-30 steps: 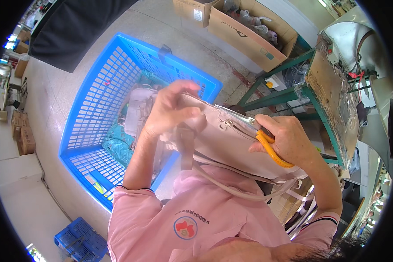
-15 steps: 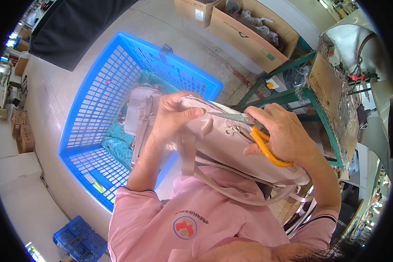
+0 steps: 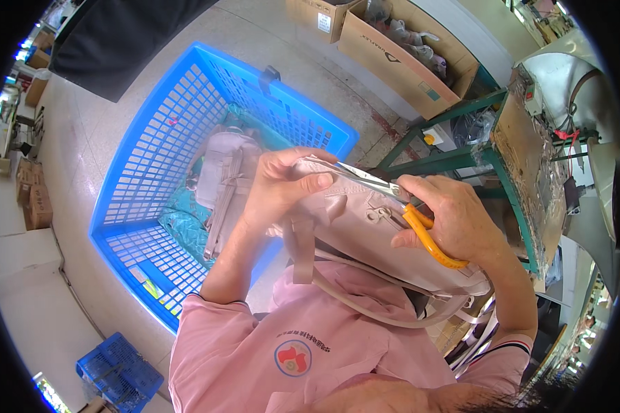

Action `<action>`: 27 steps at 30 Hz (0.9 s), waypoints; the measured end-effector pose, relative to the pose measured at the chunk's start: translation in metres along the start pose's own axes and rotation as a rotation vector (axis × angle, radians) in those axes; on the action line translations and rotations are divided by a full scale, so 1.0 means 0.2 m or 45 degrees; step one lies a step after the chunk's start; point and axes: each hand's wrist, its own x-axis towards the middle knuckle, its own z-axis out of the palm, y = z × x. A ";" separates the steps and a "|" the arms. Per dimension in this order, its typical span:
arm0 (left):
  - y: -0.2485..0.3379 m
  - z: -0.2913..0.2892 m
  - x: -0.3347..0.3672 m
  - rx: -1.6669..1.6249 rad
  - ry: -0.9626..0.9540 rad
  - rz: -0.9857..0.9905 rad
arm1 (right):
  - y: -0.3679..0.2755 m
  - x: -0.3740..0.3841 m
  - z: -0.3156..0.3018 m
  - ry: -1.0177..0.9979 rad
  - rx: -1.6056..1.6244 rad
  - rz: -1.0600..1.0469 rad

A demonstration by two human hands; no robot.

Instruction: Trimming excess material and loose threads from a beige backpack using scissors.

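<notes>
A pale pink bag [image 3: 365, 237] with straps and zippers lies across the front of my body. My left hand [image 3: 282, 186] is closed on its upper left edge, thumb on the near side. In my right hand [image 3: 455, 213] are scissors [image 3: 427, 237] with orange handles and metal blades. The blades point left along the bag's top edge, close to my left fingers, and look nearly closed. A zipper pull [image 3: 377, 215] hangs on the bag just below the blades. Loose straps [image 3: 365, 306] hang from the bag's near side.
Left of my hands stands a large blue plastic basket [image 3: 110, 199] holding a similar pink bag [image 3: 226, 162] on teal fabric [image 3: 186, 230]. Cardboard boxes [image 3: 393, 65] are at the back. A green-framed worktable [image 3: 517, 199] stands at right, and a smaller blue crate [image 3: 120, 372] at lower left.
The scissors' blades have come closer together and lie flatter along the bag's edge. Both hands and the bag have shifted slightly; the grips are unchanged.
</notes>
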 end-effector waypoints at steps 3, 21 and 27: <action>0.02 0.00 0.01 0.053 -0.062 0.117 | 0.00 0.00 0.00 -0.012 0.265 0.089; 0.00 0.06 -0.01 -0.016 0.123 0.110 | 0.00 -0.03 -0.04 0.034 -0.079 0.001; -0.01 0.02 -0.03 -0.012 -0.003 0.148 | 0.00 0.00 -0.07 -0.097 -0.141 0.012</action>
